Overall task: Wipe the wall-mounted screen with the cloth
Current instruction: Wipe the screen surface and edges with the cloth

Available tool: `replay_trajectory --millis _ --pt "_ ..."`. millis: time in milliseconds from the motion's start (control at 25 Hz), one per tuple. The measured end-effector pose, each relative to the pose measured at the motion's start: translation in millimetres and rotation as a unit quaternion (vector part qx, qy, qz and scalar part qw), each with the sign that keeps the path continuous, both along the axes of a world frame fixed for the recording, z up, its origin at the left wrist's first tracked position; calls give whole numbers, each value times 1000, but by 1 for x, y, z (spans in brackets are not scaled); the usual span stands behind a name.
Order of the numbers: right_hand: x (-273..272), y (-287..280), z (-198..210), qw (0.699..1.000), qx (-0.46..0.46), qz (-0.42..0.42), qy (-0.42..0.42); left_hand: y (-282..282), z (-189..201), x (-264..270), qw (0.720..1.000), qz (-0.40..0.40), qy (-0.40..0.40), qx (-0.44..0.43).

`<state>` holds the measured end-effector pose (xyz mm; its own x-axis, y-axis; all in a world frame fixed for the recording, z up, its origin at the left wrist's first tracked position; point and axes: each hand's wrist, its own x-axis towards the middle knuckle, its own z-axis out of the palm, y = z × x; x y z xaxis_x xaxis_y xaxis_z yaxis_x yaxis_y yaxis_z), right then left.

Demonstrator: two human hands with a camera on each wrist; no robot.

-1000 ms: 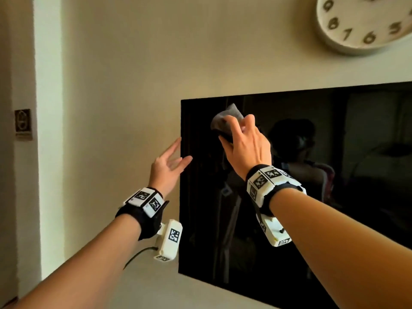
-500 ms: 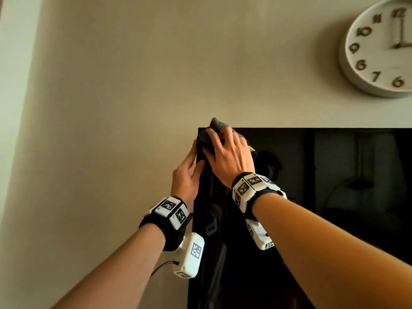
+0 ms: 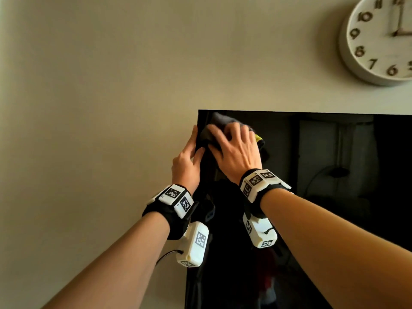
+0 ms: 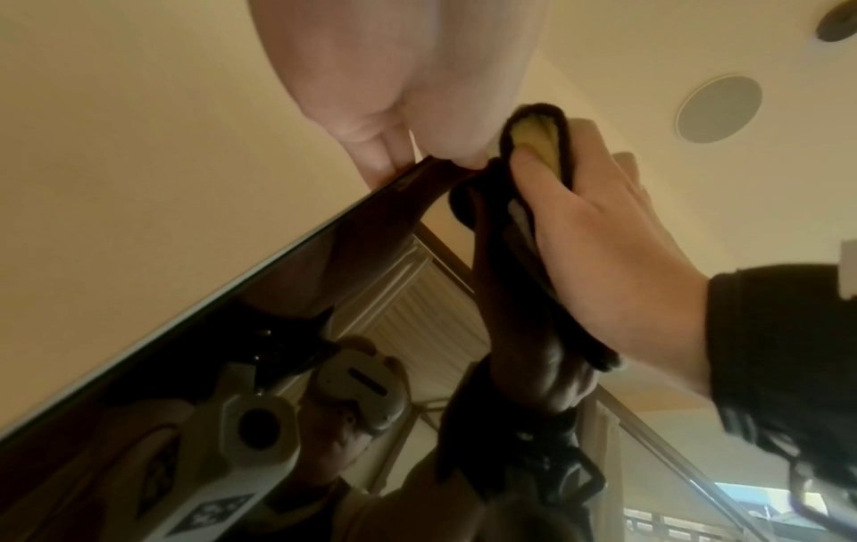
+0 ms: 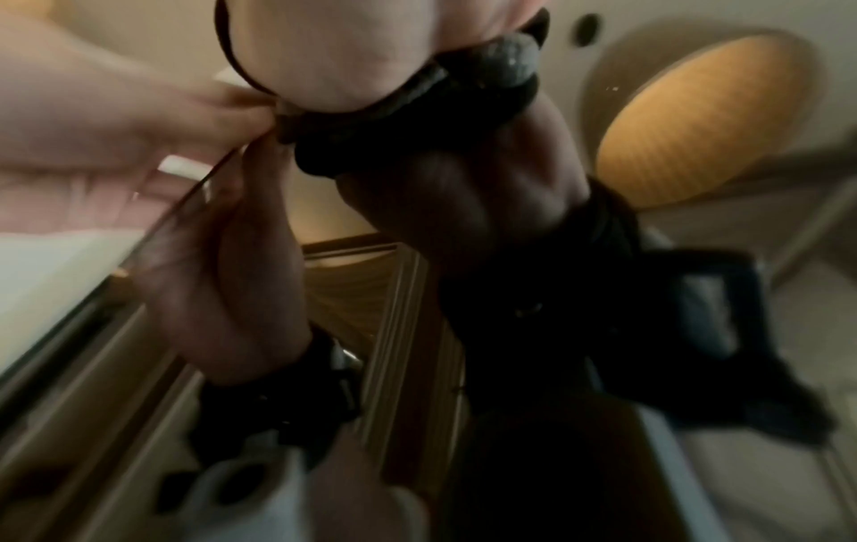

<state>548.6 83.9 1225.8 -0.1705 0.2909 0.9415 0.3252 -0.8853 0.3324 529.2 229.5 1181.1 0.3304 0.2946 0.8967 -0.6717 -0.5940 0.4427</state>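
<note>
The black wall-mounted screen (image 3: 334, 175) fills the lower right of the head view, with its top-left corner near the middle. My right hand (image 3: 236, 150) presses a dark grey cloth (image 3: 219, 120) with a yellow inner side flat on the glass just below that corner. In the left wrist view its thumb is tucked into a fold of the cloth (image 4: 482, 205). My left hand (image 3: 187, 161) holds the screen's left edge, thumb on the front and fingers behind it. Most of the cloth is hidden under the right hand.
A round white clock (image 3: 379, 41) hangs on the wall above the screen at the upper right. Bare beige wall (image 3: 89, 108) lies to the left of the screen. The glass (image 4: 232, 330) mirrors my arms and the room.
My left hand went from open beside the screen to holding its left edge. The right hand carried the cloth up to the top-left corner, then slightly down onto the glass.
</note>
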Motion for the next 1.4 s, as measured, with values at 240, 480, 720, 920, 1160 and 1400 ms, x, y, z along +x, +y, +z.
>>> replay_trajectory --millis 240,480,720,920,1160,1400 --pt "3 -18 -5 996 87 8 14 6 -12 9 1000 14 5 18" --pt "3 -69 3 986 169 -3 14 -23 -7 -25 998 58 12 -15" --pt "5 -129 10 983 185 -12 12 -92 -1 -32 984 80 30 154" --pt "12 -154 -4 999 17 -43 13 -109 -6 -19 948 198 117 222" --pt "16 -167 -9 999 -31 -40 -6 -110 -8 -16 941 218 136 219" --pt "19 -156 -18 999 -35 -24 -9 -110 -7 -14 944 215 141 207"
